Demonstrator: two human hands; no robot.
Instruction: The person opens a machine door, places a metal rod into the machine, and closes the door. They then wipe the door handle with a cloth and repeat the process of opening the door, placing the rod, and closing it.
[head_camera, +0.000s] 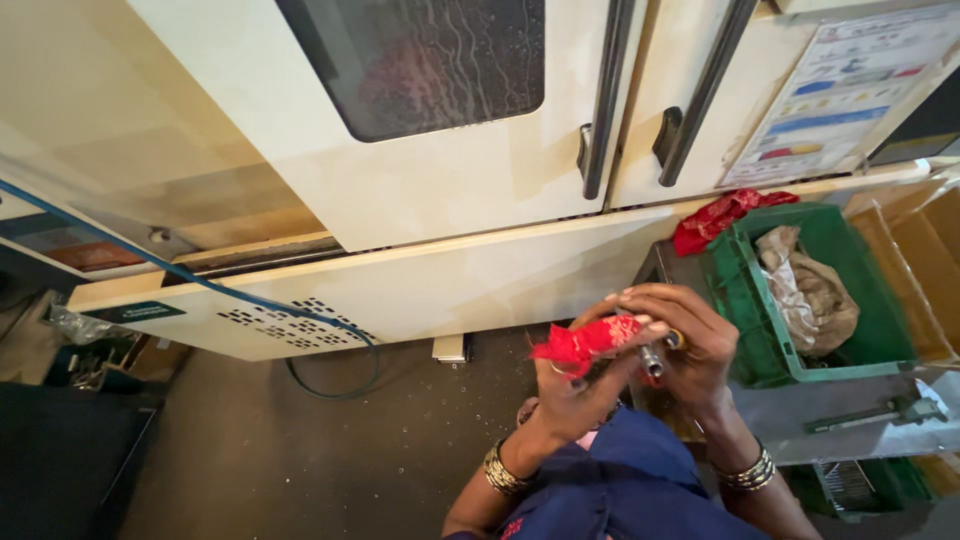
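The left hand (575, 385) pinches a red rag (585, 342) around a small metal part (652, 360), which the right hand (690, 345) grips at its other end, just left of the green crate (745, 300). The part looks small and possibly oily, so a loose pinch could let it slip to the floor (300, 450) below the crate.

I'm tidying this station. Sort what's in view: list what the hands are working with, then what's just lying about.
In hand:
- red cloth, in the left hand
- small metal part, in the right hand

Lying about:
- green crate holding a dirty rag
- second red cloth by the crate
- blue hose
- cream machine doors
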